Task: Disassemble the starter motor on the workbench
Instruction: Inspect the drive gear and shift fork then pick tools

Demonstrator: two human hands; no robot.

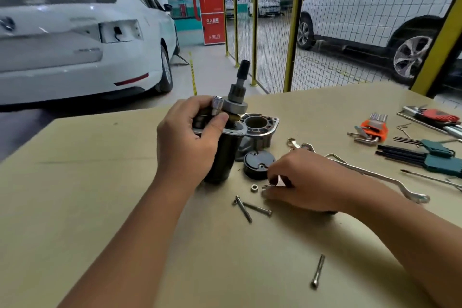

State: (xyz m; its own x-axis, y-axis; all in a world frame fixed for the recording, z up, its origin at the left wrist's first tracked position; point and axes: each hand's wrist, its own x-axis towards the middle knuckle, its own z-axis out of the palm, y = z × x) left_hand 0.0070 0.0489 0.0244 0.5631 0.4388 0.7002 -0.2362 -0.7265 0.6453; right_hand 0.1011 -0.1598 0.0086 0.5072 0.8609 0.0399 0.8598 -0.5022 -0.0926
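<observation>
The left hand [186, 137] has its grip clamped on the motor [220, 157], which stands upright on the bench [100, 182] with its geared shaft [240, 82] pointing up. Just right of it lie a black end cap [257, 164] and, behind that, a grey housing [260, 130]. The right hand [300, 182] rests on the bench near the cap, its fingertips pinching a small metal pin [266, 186] beside a nut [254, 187]. Two bolts [250, 207] lie crossed nearer, a third bolt [318, 271] nearer still. A wrench [375, 175] and hex key sets [422, 155] lie to the right.
</observation>
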